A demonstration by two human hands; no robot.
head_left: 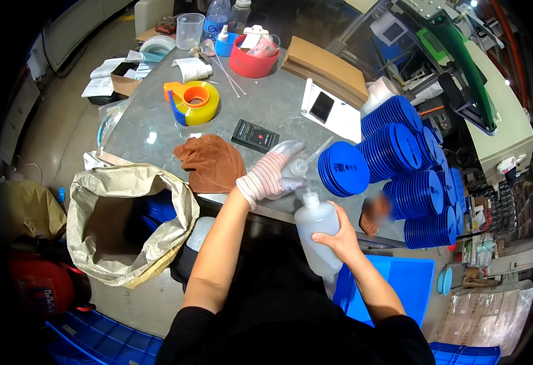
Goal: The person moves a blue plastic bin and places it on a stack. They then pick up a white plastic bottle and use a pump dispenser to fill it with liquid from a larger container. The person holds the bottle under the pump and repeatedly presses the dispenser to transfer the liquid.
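Clamping the bottle (316, 231), the right grip (340, 237) holds it by the near edge of the table (157, 115); the gloved left grip (268, 174) seems closed around a small clear vessel (298, 168) near the nozzle (310, 199).

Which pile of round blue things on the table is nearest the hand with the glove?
The leftmost blue pile, just right of the gloved left hand. The other piles look taller and sit farther right.

Short black sleeves (187, 334), striped white glove (262, 180) on left hand (271, 174), right hand (343, 239) bare
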